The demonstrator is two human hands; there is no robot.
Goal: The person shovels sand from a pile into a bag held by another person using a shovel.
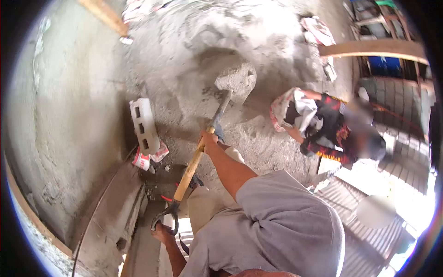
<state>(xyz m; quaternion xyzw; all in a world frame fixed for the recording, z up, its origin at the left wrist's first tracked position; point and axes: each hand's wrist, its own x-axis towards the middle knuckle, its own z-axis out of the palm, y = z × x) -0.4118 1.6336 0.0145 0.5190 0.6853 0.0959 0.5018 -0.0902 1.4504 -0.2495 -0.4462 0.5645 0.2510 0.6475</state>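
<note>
A shovel with a wooden shaft (190,171) lies diagonally across the view. My left hand (162,233) is closed on its dark D-shaped handle (170,216) at the lower left. Further up, my right hand (209,140) wraps around the shaft near the metal socket. The shovel's blade is at the upper middle, covered by a heap of grey, wet-looking mix (236,77), with loose grey material around it. My feet are partly visible beside the shaft.
A hollow concrete block (144,125) lies on the left, with a torn red-and-white bag (142,159) below it. Another person (330,122) bends on the right, holding a sack (282,110). Wooden beams (374,48) cross the upper right. A plastered wall (69,115) rises on the left.
</note>
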